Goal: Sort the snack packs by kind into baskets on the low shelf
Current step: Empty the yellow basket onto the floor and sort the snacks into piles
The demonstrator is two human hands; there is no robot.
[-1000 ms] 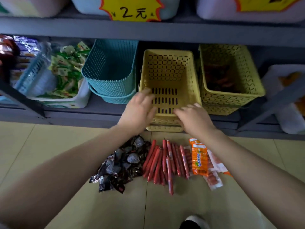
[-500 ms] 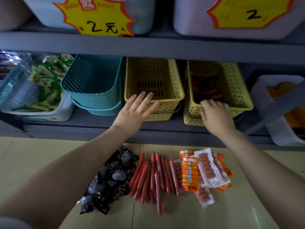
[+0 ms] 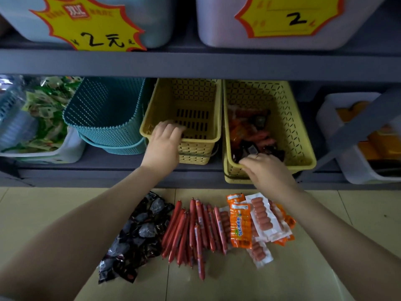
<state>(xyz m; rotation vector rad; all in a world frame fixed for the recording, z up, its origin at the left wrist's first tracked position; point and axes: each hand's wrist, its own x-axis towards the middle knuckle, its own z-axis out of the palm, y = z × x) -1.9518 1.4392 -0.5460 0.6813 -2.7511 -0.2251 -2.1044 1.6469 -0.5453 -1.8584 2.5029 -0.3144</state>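
Gripping the front rim of the middle yellow basket (image 3: 196, 135), the left hand (image 3: 163, 146) curls its fingers over the edge. The right hand (image 3: 268, 170) likewise clasps the front rim of the right basket (image 3: 303, 148). Below both hands, on the floor, lie dark packs (image 3: 138, 235), red sausages (image 3: 193, 231) and orange packs (image 3: 240, 227).

low shelf (image 3: 121, 164), baskets (image 3: 299, 157), floor (image 3: 43, 213), snack packs (image 3: 195, 231)

Two bare arms are stretched forward, the left hand (image 3: 163, 146) and right hand (image 3: 268, 170) each held palm down with fingers curled.
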